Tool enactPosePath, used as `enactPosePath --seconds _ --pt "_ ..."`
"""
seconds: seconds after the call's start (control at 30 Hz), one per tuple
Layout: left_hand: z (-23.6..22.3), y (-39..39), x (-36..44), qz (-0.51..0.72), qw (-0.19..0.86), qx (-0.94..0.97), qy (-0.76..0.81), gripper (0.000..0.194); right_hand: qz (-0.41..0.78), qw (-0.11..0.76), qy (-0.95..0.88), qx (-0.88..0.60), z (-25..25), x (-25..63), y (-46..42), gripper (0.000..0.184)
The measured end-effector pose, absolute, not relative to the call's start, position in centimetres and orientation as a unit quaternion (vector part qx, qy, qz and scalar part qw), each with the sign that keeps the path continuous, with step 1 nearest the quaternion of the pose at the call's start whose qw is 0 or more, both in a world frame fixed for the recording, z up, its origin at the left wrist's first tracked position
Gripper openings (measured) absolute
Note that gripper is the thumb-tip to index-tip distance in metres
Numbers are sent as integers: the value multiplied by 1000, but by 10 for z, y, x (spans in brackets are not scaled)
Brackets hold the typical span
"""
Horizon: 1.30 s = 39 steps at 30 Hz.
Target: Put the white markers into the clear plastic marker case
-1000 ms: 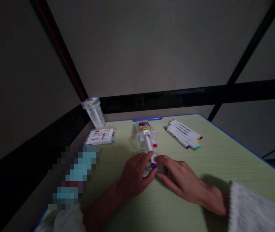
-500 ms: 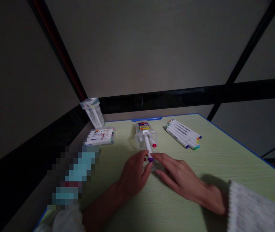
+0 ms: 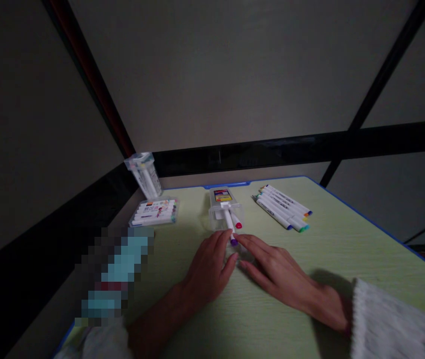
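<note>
A white marker with a purple cap (image 3: 233, 242) lies partly inside a clear plastic marker case (image 3: 215, 212), its capped end sticking out toward me. My left hand (image 3: 212, 267) has its curved fingers against the left side of this marker, the thumb near the cap. From the other side my right hand (image 3: 275, 264) reaches in, fingers stretched and thumb apart, the index fingertip beside the cap. A red-capped marker (image 3: 236, 221) also pokes out of the case. Clear plastic (image 3: 247, 255) shows between my hands, partly covered by them.
Several loose white markers (image 3: 281, 207) lie fanned out on the right of the pale table (image 3: 347, 259). On the left are a flat pack of markers (image 3: 154, 212) and an upright clear container of markers (image 3: 145, 174). A blurred-out patch (image 3: 122, 269) covers the left table edge.
The purple-capped marker has slid slightly away from me, farther into the case. My left fingers moved forward with it, and the left thumb is a little farther from the cap.
</note>
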State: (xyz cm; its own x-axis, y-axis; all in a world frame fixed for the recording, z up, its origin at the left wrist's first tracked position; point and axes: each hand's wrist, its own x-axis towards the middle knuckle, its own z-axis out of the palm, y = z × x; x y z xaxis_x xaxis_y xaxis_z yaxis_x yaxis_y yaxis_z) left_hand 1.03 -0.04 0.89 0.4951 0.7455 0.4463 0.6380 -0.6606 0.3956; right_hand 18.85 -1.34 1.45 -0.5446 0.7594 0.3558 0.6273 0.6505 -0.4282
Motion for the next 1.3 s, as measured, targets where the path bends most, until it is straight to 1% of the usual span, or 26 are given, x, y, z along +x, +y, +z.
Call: enactPosePath --seconds 0.2,0.33,0.67,0.97,1.13,1.3 --pt "10 -2 10 285 97 863 406 45 145 279 -862 -397 16 188 -15 33" --pt "8 -2 11 289 96 862 406 46 142 285 -857 -404 16 188 -16 30" --pt "5 -2 10 305 106 854 408 41 129 279 -865 -397 11 188 -13 43" --pt "4 0 11 292 91 864 401 46 137 266 -861 -411 10 187 -12 50" --pt "6 -1 12 275 86 868 405 50 140 261 -861 -413 12 187 -13 49" --pt "6 -1 12 263 91 864 419 56 143 260 -863 -409 15 186 -14 41"
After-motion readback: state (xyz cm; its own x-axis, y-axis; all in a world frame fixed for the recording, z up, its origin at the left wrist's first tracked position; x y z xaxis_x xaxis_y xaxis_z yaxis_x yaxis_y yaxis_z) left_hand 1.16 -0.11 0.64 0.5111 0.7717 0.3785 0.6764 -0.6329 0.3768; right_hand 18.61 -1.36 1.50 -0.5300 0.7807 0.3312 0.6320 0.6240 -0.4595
